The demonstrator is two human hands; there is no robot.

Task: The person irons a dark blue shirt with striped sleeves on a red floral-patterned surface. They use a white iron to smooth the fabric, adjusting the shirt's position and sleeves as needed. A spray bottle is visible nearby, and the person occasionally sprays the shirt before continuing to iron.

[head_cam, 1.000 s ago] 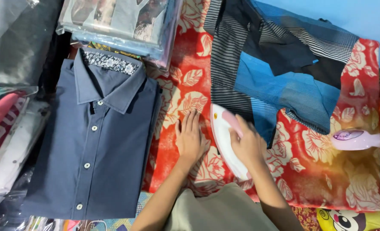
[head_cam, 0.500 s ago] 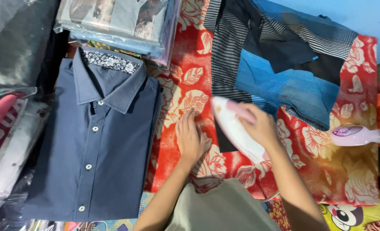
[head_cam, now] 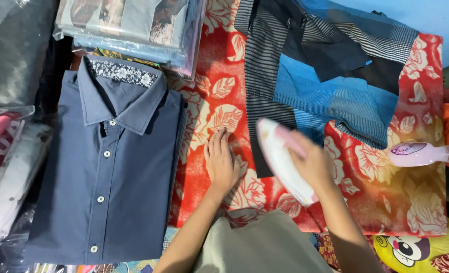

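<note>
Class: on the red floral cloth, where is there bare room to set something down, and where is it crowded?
Bare cloth lies below the pink bottle, right of the iron. A narrow strip runs between the folded shirt and the left hand. Crowded: the striped garment covers the top.

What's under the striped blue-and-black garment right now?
The red floral cloth lies under the striped garment, showing all around it. The iron in the right hand overlaps its lower edge. Anything beneath the cloth is hidden.

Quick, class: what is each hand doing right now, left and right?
Left hand: open, flat on the red cloth, holding nothing.
Right hand: closed on the iron handle.
</note>
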